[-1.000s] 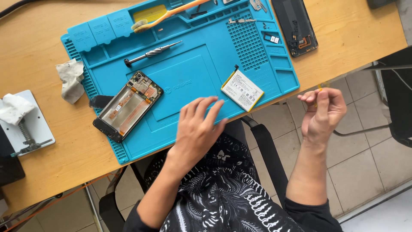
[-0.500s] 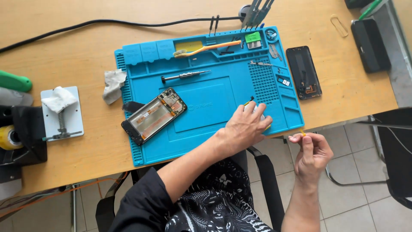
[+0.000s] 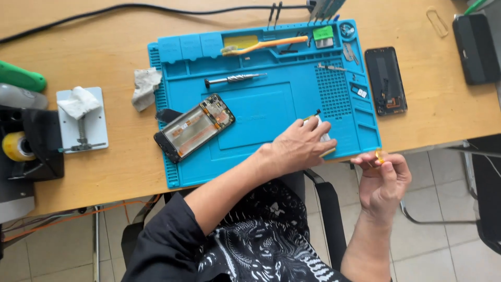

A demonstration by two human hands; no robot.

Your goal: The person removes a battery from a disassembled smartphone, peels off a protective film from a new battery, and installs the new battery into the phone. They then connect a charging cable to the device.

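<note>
A: The flat white battery (image 3: 324, 137) lies at about 4 o'clock on the blue repair mat (image 3: 271, 112), near the mat's front edge. Your left hand (image 3: 300, 147) rests flat on top of it, fingers spread, so only its far end and a yellowish edge show.

B: Is that hand gripping it?

A: No closed grip there. The palm presses down and the fingers lie loose across the battery. Your right hand (image 3: 383, 180) is off the tabletop (image 3: 104, 172), at 4 o'clock from the mat and over the tiled floor, with thumb and forefinger pinched shut on a small yellow piece (image 3: 379, 155). What that piece is, I cannot tell.

B: And farther out?

A: At 9 o'clock from your left hand the opened phone (image 3: 194, 127) lies tilted on the mat, its insides facing up. Beyond it, near the mat's middle, lies a metal screwdriver (image 3: 235, 79). At 12 o'clock, in the mat's far trays, sits an orange-handled brush (image 3: 266, 45). Just off the mat's right edge, at 2 o'clock, the dark back cover (image 3: 385, 80) lies flat on the tabletop. A crumpled cloth (image 3: 144, 87) sits touching the mat's left edge at 10 o'clock.
</note>
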